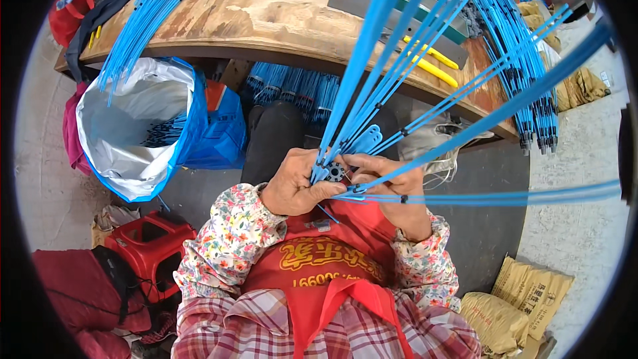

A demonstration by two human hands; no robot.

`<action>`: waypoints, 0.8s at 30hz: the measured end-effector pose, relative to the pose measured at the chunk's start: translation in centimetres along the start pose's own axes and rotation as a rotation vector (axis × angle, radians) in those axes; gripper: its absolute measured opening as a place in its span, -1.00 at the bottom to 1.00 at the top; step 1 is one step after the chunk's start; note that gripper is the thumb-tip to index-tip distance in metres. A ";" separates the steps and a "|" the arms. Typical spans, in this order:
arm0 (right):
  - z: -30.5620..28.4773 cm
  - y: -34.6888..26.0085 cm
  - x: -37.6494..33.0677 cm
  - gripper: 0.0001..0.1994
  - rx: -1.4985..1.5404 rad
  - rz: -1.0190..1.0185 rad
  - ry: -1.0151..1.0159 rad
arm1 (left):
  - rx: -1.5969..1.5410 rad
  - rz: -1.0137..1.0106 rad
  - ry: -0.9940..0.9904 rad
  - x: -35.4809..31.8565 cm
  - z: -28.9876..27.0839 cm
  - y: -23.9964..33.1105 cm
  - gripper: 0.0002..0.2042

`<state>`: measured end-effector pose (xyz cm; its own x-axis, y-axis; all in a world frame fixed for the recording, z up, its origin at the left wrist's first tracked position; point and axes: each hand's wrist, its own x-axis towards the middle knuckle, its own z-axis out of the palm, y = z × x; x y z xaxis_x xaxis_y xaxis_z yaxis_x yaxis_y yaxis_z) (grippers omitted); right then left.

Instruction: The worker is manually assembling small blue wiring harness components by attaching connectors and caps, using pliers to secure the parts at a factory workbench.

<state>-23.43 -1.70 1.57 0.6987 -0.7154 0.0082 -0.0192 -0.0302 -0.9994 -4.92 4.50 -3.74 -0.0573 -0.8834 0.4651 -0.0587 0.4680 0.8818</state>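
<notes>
Thumb and fingers of the left hand [290, 185] pinch a dark round disc [336, 172] with blue strips [371, 26] gathered around it, above the lap; the right hand [404, 193] seems to grasp more strips just beside it, its fingertips partly hidden. If the left pinch slackens, the fanned strips could spring loose. Their long tails might snag the yellow-handled tool [435, 72] on the table [266, 10]. Farther left, a bundle [153, 16] overhangs the open bag [106, 136] and could slide in if knocked.
</notes>
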 end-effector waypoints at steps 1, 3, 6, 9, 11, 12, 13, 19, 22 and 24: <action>0.0 -0.1 0.1 -0.78 0.042 0.044 -0.019 | -0.018 -0.017 -0.008 0.0 0.0 0.1 -0.77; -0.1 -0.3 0.2 -0.81 0.025 0.029 -0.014 | -0.052 -0.051 -0.025 -0.2 0.0 0.3 -0.76; -0.2 -0.3 0.3 -0.85 -0.004 -0.004 -0.009 | -0.096 -0.100 -0.054 -0.2 0.0 0.4 -0.75; -0.3 -0.1 0.3 -0.84 0.021 0.078 -0.051 | -0.127 -0.136 -0.087 -0.1 -0.1 0.4 -0.74; -0.2 0.2 0.3 -0.85 0.027 0.081 -0.042 | -0.148 -0.155 -0.116 -0.1 -0.2 0.4 -0.73; -0.1 0.4 0.3 -0.85 0.029 0.083 -0.038 | -0.148 -0.158 -0.122 -0.1 -0.3 0.4 -0.73; -0.1 0.4 0.3 -0.86 0.029 0.087 -0.035 | -0.147 -0.173 -0.123 0.0 -0.3 0.5 -0.72; 0.2 -0.1 0.7 -0.86 -0.180 -0.062 -0.016 | -0.136 -0.374 -0.087 0.3 -0.3 1.2 -0.60; 0.4 -0.1 1.0 -0.85 -0.211 -0.067 0.002 | -0.117 -0.302 -0.110 0.8 -0.3 0.9 -0.67; 0.8 0.9 1.1 -0.84 -0.310 -0.158 0.058 | -0.106 -0.262 -0.123 1.1 -0.4 0.9 -0.71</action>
<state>-22.10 -1.99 0.70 0.6687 -0.7231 0.1731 -0.1364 -0.3481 -0.9275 -4.62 3.97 -2.41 -0.1749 -0.9613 0.2130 0.0163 0.2134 0.9768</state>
